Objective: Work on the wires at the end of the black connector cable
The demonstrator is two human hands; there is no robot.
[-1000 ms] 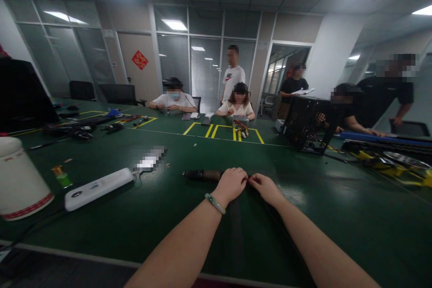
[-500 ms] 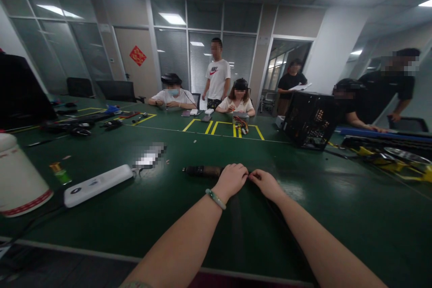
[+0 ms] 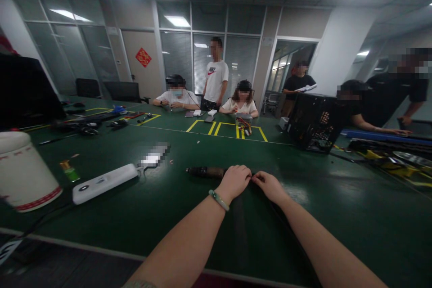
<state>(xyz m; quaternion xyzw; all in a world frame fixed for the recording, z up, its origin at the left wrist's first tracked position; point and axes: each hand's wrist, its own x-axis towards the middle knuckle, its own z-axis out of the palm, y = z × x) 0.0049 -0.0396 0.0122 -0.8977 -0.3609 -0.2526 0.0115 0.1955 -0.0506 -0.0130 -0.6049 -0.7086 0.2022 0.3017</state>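
Note:
A dark stick-shaped electric screwdriver point(image 3: 209, 172) lies on the green table with its metal tip to the left. Over its rear end is my left hand point(image 3: 236, 180), fingers curled round it, a jade-coloured bangle on the wrist. Close beside, almost touching those fingers, my right hand point(image 3: 270, 185) is closed in a pinch at the tool's back end, where its black cord point(image 3: 293, 229) seems to start. The cord runs down along my right forearm towards the table's near edge. My palms and fingers hide the rear of the tool and the exact pinch point.
To the left are a white power strip point(image 3: 106, 184), a small green bottle point(image 3: 69, 172) and a large white canister point(image 3: 27, 175). A black computer case point(image 3: 313, 122) stands at the right. Several people sit or stand across the table, near yellow tape markings point(image 3: 216, 129).
The view has shifted slightly, so the scene sits a little further right. Both hands keep nearly the same pose at the tool's rear end.

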